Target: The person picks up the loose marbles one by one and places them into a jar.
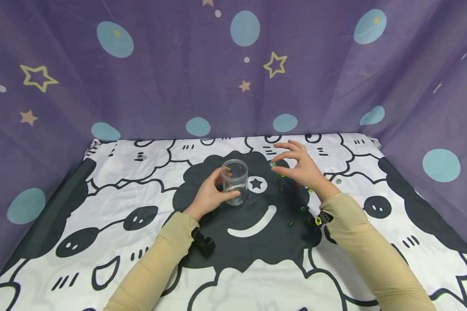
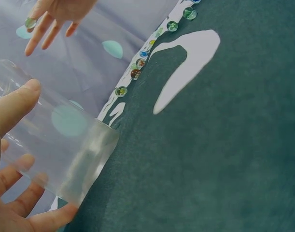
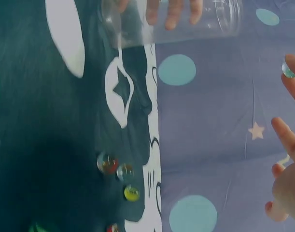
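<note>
A purple curtain (image 1: 171, 73) walls in the space beyond the jar (image 1: 237, 178) and to both sides of it. The table (image 1: 253, 285), under a printed cloth, meets that curtain along its far edge, well behind the jar; broad stretches of cloth run out to the jar's left and in front of it, giving wide room there. The left hand (image 1: 214, 192) grasps the jar around its side, thumb across the near wall, fingers round the back. The right hand (image 1: 299, 166) is raised to the jar's right, pinching a marble (image 1: 273, 164) at its fingertips, the remaining fingers spread. A gap separates this hand from the jar. The jar stands about upright with its mouth up; whether its base touches the cloth cannot be told. The loose marbles (image 1: 290, 223) lie scattered to the jar's right, some under the right arm, so the cloth is busier on that side.
</note>
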